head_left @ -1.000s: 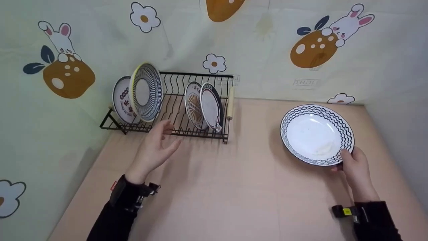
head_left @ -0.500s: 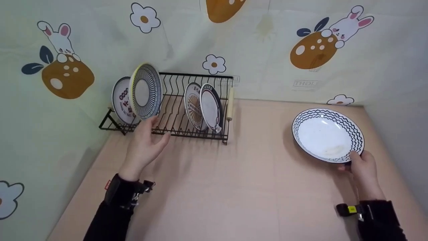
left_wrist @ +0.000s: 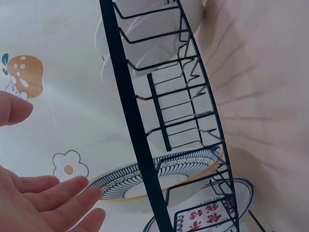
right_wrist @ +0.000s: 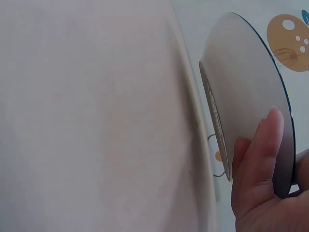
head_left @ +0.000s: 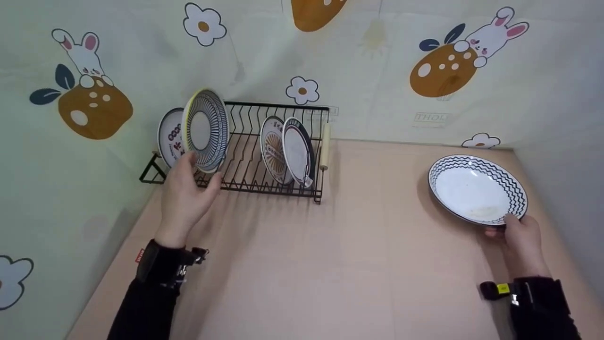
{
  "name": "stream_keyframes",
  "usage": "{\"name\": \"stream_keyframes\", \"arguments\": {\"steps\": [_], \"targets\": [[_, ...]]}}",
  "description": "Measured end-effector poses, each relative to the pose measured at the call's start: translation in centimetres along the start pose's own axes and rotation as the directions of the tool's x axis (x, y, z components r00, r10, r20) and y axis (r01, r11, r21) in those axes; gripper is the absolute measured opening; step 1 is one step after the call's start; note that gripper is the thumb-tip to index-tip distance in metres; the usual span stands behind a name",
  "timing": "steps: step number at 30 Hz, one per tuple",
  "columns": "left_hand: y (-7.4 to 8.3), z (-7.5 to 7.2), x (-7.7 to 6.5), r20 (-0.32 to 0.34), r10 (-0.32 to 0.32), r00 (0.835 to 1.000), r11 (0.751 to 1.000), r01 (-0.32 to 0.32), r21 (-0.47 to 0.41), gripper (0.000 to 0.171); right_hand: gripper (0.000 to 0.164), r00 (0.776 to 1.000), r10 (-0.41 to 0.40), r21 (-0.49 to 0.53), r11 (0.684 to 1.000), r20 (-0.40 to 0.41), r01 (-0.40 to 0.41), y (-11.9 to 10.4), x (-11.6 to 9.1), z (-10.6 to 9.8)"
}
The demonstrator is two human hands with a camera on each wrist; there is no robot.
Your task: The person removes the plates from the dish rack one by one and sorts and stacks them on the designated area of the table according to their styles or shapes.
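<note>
My left hand [head_left: 181,203] is at the front of the black wire dish rack [head_left: 276,104], its fingers extended beside the lower edge of a deep plate [head_left: 202,130] with a yellow rim and blue lines. In the left wrist view the fingers [left_wrist: 63,205] lie near that plate's rim, thumb apart; whether they touch it I cannot tell. Over the table's right side, my right hand [head_left: 526,241] holds a deep white plate [head_left: 472,191] with black zigzag lines around its rim. Its thumb is on top, with fingers [right_wrist: 260,154] beneath, against the underside.
A white plate [head_left: 169,130] with red markings stands behind the yellow-rimmed one. Two more plates, one with a brown fan pattern [head_left: 273,151] and one dark-rimmed [head_left: 297,151], stand in the rack's right part. Patterned sheeting [head_left: 368,94] rises behind the table.
My left hand has moved left along the rack's front to the yellow-rimmed plate. The right hand has carried the zigzag plate to the right.
</note>
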State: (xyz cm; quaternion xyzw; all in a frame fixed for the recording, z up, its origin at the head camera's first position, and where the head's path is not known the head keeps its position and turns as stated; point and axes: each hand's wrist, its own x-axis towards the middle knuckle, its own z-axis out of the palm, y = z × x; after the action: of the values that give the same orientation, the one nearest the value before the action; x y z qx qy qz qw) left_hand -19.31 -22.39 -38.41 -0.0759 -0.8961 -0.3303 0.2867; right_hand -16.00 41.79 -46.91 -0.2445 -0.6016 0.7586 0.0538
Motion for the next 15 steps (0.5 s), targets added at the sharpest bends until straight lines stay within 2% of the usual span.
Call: {"name": "stream_keyframes", "arguments": {"steps": [8,15], "targets": [[-0.1,-0.8,0.2,-0.067,0.010,0.998,0.997,-0.005,0.072,0.062,0.014,0.997,0.074,0.017,0.997,-0.013,-0.074,-0.2,0.8,-0.8],[-0.6,-1.5,0.9,-0.102,-0.012,0.995,0.994,0.023,0.111,0.064,0.059,0.990,0.138,-0.057,0.989,-0.029,-0.140,-0.4,1.3,-1.0]]}}
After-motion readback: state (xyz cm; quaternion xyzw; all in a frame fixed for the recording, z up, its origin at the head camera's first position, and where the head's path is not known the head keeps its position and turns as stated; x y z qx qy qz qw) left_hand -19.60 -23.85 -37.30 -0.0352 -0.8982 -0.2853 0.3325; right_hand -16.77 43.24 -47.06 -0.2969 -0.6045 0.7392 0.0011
